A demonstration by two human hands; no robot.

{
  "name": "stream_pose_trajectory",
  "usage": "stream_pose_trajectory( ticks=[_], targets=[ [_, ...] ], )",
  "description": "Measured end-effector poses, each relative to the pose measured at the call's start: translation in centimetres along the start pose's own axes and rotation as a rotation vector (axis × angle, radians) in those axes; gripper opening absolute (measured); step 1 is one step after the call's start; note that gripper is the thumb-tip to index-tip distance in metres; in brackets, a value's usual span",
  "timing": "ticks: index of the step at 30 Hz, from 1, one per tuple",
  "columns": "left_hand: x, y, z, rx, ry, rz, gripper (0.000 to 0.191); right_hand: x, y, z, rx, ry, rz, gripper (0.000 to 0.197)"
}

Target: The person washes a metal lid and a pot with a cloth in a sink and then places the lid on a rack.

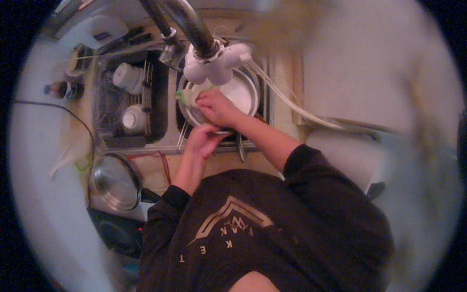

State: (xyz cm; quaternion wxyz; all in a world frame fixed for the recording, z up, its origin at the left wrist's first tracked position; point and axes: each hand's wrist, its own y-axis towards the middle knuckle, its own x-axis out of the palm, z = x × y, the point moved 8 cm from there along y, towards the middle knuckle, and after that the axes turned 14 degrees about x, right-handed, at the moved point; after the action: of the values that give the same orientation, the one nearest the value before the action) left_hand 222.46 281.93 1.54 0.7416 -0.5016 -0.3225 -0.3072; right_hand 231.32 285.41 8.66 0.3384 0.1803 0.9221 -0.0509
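My right hand (218, 109) is bent over the left part of a round, light-coloured metal basin or pot (251, 87) in the right-hand sink bowl. Its fingers hold a pale, green-edged piece (185, 98), perhaps a cloth or sponge; the blur leaves its kind unsettled. At the near rim, my left hand (205, 140) grips the pot from the front. The pot's inside looks whitish, and my right hand and the faucet hide part of it. Above the pot hangs a white faucet-mounted fitting (209, 64) on a metal faucet (193, 25).
The left sink bowl holds a dish rack (146, 87) with a white cup (127, 76) and a small bowl (133, 118). Thin white tubes (288, 98) run right from the fitting. A pan lid (116, 181), a dark bottle (64, 89) and a black cord (78, 116) are at left.
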Motion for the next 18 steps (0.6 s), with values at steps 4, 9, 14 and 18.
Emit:
stream_pose_trajectory(
  ticks=[4,9,14,18],
  targets=[
    [0.9,-0.3,0.8,0.065,0.018,-0.041,0.050,-1.1,-2.6,5.4,0.674,0.664,-0.189,0.023],
    [-1.1,0.1,0.7,0.015,0.003,0.018,0.051,-7.9,-2.6,4.0,0.664,1.083,0.084,0.025],
    [0.4,-0.1,0.8,0.040,-0.018,-0.044,0.050,-11.3,-1.1,1.6,0.552,1.505,0.093,0.024],
    [-0.4,0.5,0.2,0.057,-0.023,-0.045,0.055,-10.9,-0.7,0.8,0.588,1.519,0.052,0.021]
  ],
)
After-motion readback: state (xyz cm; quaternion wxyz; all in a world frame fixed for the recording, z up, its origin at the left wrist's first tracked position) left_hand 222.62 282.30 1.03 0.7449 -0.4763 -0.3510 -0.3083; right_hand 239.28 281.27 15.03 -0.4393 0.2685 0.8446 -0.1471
